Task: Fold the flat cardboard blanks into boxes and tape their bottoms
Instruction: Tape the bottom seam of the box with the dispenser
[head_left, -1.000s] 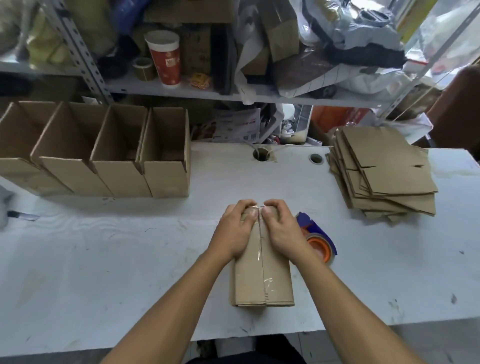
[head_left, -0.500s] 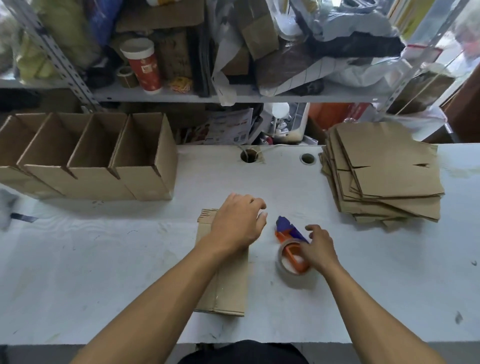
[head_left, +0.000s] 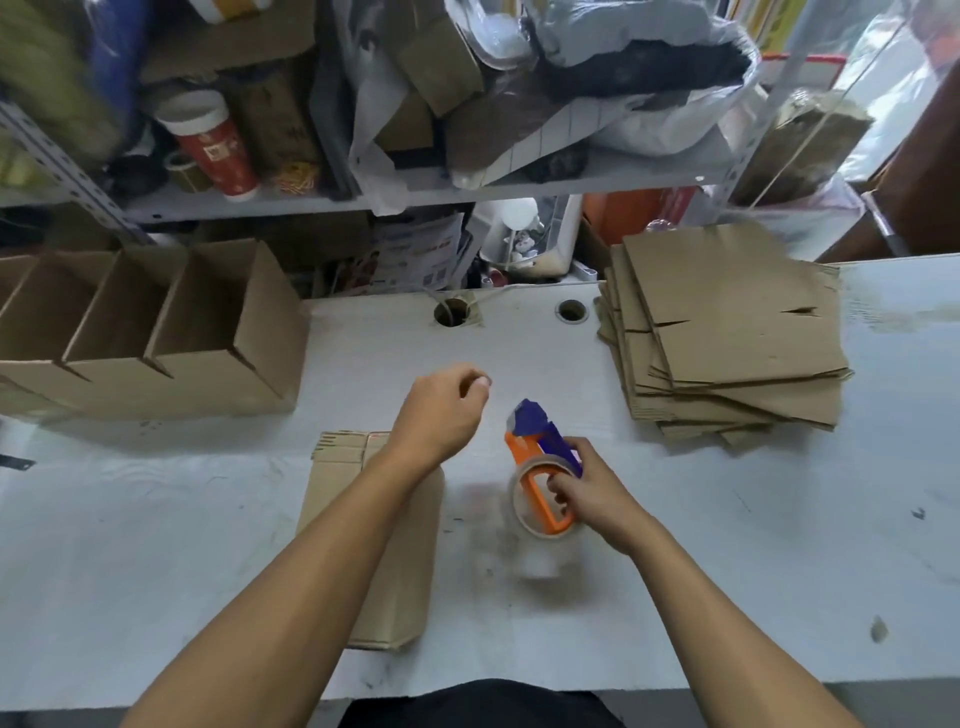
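A folded cardboard box (head_left: 358, 525) lies on its side on the white table (head_left: 156, 545), partly under my left forearm. My left hand (head_left: 441, 410) hovers above the table past the box's far end, fingers curled, holding nothing. My right hand (head_left: 592, 493) grips the orange and blue tape dispenser (head_left: 540, 467) with its clear tape roll, lifted just off the table to the right of the box. A stack of flat cardboard blanks (head_left: 727, 332) lies at the right rear of the table.
A row of finished open boxes (head_left: 156, 332) stands at the left rear. Two cable holes (head_left: 451, 313) sit in the table's far middle. Behind the table, a cluttered shelf (head_left: 415, 197) carries a red paper cup (head_left: 213, 145), bags and cardboard.
Both hands left the box's taped seam. My right hand took hold of the tape dispenser and raised it. My left hand moved off the box toward the far middle.
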